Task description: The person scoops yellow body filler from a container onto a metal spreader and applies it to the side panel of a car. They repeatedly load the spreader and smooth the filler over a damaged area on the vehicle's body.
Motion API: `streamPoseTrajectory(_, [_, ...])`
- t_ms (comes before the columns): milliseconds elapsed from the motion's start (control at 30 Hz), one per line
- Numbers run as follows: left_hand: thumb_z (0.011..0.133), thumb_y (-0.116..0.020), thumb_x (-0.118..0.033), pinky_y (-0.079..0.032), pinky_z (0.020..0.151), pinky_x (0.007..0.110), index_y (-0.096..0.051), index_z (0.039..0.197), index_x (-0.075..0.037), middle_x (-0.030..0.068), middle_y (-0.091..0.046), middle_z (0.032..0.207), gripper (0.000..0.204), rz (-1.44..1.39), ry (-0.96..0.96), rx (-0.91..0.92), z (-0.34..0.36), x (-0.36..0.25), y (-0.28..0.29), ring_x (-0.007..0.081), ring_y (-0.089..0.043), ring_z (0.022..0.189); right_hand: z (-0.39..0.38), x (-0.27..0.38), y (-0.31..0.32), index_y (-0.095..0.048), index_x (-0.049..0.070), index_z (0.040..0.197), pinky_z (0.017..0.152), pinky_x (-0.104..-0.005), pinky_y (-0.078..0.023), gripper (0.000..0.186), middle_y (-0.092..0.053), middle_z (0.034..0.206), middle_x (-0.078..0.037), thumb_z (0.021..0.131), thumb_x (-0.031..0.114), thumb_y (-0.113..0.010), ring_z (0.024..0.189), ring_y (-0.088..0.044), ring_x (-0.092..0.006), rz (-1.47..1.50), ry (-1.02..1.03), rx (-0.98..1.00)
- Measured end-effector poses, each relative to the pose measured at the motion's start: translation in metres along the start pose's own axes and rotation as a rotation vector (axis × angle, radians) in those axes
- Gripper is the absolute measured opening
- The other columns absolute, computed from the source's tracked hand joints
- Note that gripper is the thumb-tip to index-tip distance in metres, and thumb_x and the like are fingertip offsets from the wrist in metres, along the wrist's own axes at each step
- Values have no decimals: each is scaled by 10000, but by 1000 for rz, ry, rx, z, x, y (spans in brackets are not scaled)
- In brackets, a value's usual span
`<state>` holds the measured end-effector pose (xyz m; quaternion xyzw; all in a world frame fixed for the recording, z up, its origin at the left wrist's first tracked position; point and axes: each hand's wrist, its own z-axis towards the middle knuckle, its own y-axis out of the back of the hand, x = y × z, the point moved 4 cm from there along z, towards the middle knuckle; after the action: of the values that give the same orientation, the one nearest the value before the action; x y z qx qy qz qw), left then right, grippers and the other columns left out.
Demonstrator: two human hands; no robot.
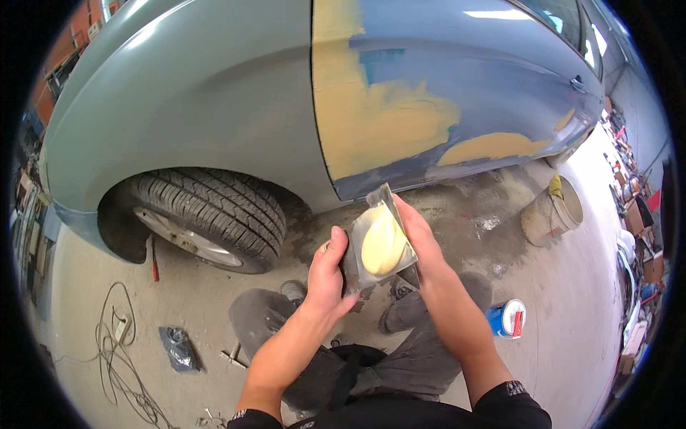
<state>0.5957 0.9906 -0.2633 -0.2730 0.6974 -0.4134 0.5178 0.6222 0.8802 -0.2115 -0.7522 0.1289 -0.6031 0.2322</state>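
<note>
Between my hands is a flat grey spreader plate [353, 284] carrying a smooth mound of pale yellow body filler [383, 243]. My left hand [329, 275] grips the plate's left side, thumb raised, its fingers partly hidden behind. My right hand [423, 239] is wrapped round the right side; most of its fingers are out of sight. Dark flat edges show beside both palms, and I cannot tell whether a second blade is there. Beyond my hands stands a car door [493, 93], blue-grey, with dried yellow filler patches [400, 121] along its front edge and bottom.
A grey-green fender [214, 93] and turned front wheel [214, 222] are at left. A dirty bucket [550, 218] with a yellow cloth stands right; a blue can [507, 319] is by my right knee. Cable [118, 357], black bag [179, 349] and hammer [233, 355] lie at lower left.
</note>
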Motion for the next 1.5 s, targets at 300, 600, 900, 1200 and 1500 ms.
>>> streamPoseTrajectory(300, [969,-408,-494,-457,944,383,-529,1235,-31,101,-606,1188,548,50,-156,35,1,-32,5,231,-587,1093,-6,-24,24,-506,-6,1176,744,-269,-507,315,-628,1032,-62,933,172,-597,883,-611,-124,-136,-203,291])
streamPoseTrajectory(600, [972,-485,-412,-494,829,329,-573,1086,44,101,-642,1041,478,230,-522,-136,-7,-47,5,189,-623,917,-18,6,22,-558,-54,1187,843,-243,-450,266,-634,1058,-61,947,61,-553,924,-569,-113,-39,527,25])
streamPoseTrajectory(900, [972,-518,-375,-478,785,278,-620,972,50,67,-652,925,437,262,-633,-254,-11,-56,4,133,-598,847,-34,15,10,-645,11,1122,683,-247,-461,240,-607,981,-102,892,-6,-578,808,-573,-151,-905,827,-115])
streamPoseTrajectory(1200, [1012,-435,-318,-455,736,259,-626,1059,81,74,-653,939,446,845,-965,-204,-21,-45,-2,120,-567,843,-51,-13,-33,-680,49,1068,822,-385,-489,475,-590,1045,-143,625,-97,-594,949,-581,-325,-1152,1102,7])
streamPoseTrajectory(1500, [997,-454,-378,-463,786,272,-604,1056,99,103,-641,990,503,625,-1127,-215,-29,-68,1,154,-584,877,-26,-5,-4,-650,45,1146,879,-274,-465,256,-621,1114,-76,907,5,-566,1013,-585,-170,-616,478,61])
